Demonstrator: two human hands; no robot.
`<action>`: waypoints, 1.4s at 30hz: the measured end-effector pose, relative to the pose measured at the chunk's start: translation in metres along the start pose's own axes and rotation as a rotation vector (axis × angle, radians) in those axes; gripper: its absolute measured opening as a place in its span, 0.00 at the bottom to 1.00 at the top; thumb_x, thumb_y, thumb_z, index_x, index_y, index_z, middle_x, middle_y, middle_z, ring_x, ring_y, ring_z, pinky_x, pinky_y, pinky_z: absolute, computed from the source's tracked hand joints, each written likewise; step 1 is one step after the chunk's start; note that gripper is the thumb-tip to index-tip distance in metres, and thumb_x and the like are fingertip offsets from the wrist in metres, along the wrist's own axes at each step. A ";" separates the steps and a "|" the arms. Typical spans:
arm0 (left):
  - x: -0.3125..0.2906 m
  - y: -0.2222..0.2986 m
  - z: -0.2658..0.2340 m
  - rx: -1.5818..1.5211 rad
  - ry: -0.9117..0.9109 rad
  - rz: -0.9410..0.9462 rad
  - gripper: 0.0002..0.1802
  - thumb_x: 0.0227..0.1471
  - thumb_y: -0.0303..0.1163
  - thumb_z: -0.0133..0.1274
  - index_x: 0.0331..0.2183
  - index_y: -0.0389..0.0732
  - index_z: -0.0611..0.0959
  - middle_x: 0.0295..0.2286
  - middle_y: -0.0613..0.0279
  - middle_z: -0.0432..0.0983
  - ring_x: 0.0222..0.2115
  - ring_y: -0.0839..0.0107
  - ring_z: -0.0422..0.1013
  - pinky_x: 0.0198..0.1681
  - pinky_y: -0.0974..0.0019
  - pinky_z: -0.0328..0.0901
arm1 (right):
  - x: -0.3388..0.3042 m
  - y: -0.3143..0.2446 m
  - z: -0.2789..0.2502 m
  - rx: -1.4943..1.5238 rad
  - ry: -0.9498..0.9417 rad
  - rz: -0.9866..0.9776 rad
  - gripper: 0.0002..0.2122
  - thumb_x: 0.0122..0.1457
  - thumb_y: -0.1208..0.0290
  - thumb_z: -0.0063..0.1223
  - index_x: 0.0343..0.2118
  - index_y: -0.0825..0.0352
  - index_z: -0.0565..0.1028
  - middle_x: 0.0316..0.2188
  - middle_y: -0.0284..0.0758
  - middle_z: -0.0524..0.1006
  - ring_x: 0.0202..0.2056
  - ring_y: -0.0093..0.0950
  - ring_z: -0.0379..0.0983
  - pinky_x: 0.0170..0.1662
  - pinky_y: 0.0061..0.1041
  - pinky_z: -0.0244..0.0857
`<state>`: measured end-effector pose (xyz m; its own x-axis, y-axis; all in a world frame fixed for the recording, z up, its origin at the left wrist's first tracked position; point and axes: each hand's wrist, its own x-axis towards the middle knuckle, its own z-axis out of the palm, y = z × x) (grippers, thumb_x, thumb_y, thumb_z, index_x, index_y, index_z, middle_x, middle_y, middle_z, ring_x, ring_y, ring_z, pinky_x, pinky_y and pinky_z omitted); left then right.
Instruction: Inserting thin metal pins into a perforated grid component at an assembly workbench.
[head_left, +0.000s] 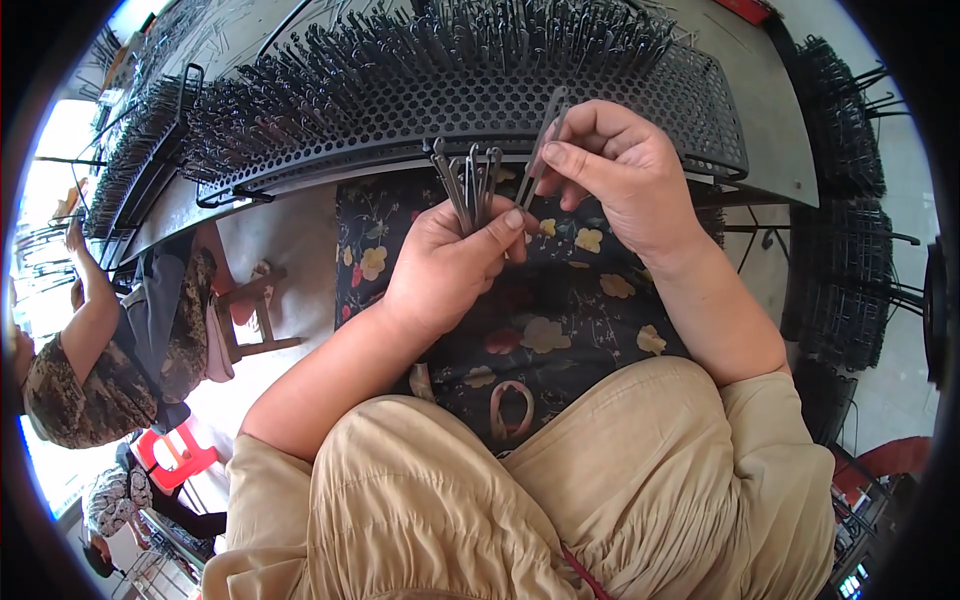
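Rods [470, 190] stand bunched in the left hand [445, 255], its fingers curled round the lower ends, over the floral apron [590, 300], near the tray [706, 112]. The right hand [632, 188] pinches one or two more, count unclear. Judged risks: slackened left fingers could spill the bunch; hooked tips could snag.
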<state>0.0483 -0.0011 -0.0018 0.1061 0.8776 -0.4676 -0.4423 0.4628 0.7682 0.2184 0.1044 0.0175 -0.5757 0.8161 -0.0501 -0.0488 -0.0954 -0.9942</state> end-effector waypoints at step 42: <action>0.001 0.003 0.001 -0.113 -0.288 -0.111 0.11 0.60 0.32 0.48 0.35 0.33 0.78 0.20 0.65 0.66 0.15 0.83 0.53 0.16 0.79 0.47 | 0.000 -0.007 -0.024 0.091 -0.198 -0.155 0.14 0.58 0.78 0.53 0.47 0.71 0.72 0.33 0.43 0.79 0.29 0.22 0.76 0.29 0.15 0.68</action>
<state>0.0484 0.0008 0.0005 0.3995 0.8294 -0.3904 -0.5082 0.5549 0.6587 0.2382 0.1191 0.0220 -0.7040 0.6981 0.1306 -0.2171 -0.0364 -0.9755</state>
